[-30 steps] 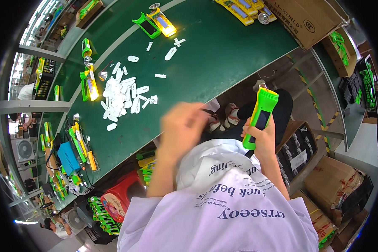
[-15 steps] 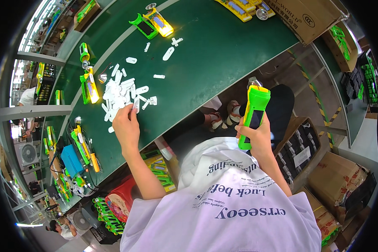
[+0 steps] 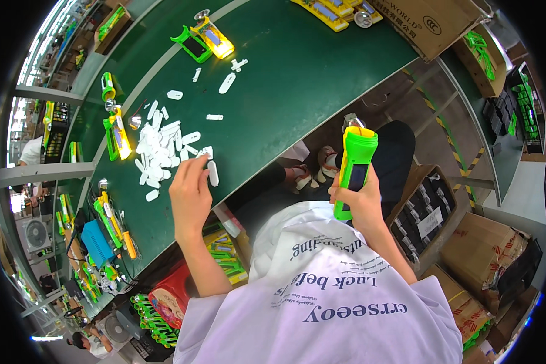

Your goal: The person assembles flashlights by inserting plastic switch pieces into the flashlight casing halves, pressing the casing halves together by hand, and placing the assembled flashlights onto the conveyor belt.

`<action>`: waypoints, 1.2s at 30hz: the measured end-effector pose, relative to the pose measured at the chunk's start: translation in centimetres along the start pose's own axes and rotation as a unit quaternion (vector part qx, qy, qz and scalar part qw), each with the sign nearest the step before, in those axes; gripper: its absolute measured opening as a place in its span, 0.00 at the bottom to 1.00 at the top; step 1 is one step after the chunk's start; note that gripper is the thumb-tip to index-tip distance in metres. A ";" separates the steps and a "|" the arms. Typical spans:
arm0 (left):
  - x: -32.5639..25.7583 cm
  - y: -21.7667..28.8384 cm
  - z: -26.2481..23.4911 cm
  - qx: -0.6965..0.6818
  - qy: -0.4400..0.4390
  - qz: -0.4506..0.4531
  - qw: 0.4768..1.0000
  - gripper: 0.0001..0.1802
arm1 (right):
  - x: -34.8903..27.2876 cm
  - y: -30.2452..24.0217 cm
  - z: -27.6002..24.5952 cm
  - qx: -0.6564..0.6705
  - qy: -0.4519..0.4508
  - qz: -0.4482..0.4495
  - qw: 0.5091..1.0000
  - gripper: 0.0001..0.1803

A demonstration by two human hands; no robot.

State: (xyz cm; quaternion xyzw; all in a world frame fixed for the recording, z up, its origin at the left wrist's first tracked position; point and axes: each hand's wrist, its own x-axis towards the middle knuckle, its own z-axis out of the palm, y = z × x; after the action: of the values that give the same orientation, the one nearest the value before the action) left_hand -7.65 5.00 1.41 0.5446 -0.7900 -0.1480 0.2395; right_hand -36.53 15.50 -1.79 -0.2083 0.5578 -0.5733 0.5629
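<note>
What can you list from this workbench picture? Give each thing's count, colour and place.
table: one, dark green, across the top.
white tabs: a loose pile, too many to count, left of centre on the table.
torch: one, green and yellow, in the right hand.
boxes: several, brown cardboard, along the right side.
left hand: its grip pinches a white tab at the pile's edge.
right hand: holds the torch upright over the lap.

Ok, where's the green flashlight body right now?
Head view, right side: the green flashlight body is upright in the right hand, off the green table's near edge.
</note>
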 end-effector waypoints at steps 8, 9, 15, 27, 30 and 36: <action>1.1 1.6 0.0 0.041 -0.097 -0.075 0.992 0.18 | -0.7 -0.6 0.1 -0.015 -0.032 0.009 0.999 0.31; 1.3 1.8 -0.2 0.040 -0.123 -0.091 0.987 0.17 | -0.8 -1.0 0.2 -0.007 -0.035 0.014 0.999 0.32; 2.8 1.8 -0.8 0.050 -0.197 -0.062 0.977 0.15 | -1.2 -1.6 0.0 -0.024 -0.047 0.028 0.998 0.34; 0.4 6.9 4.5 -0.501 -0.108 -0.011 0.859 0.17 | -1.0 -1.3 -0.3 0.051 -0.097 0.051 0.993 0.31; 0.0 10.5 7.7 -0.582 -0.133 -0.009 0.802 0.17 | -0.9 -1.1 -0.2 0.026 -0.127 0.064 0.990 0.35; 0.0 11.3 8.6 -0.581 -0.169 -0.034 0.795 0.17 | -1.2 -1.2 0.0 0.010 -0.114 0.039 0.993 0.35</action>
State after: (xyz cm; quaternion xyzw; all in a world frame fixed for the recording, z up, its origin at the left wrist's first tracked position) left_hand -21.27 8.84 -0.26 0.2955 -0.5646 -0.6769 0.3683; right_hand -36.66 16.24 -0.21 -0.2446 0.4918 -0.5289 0.6470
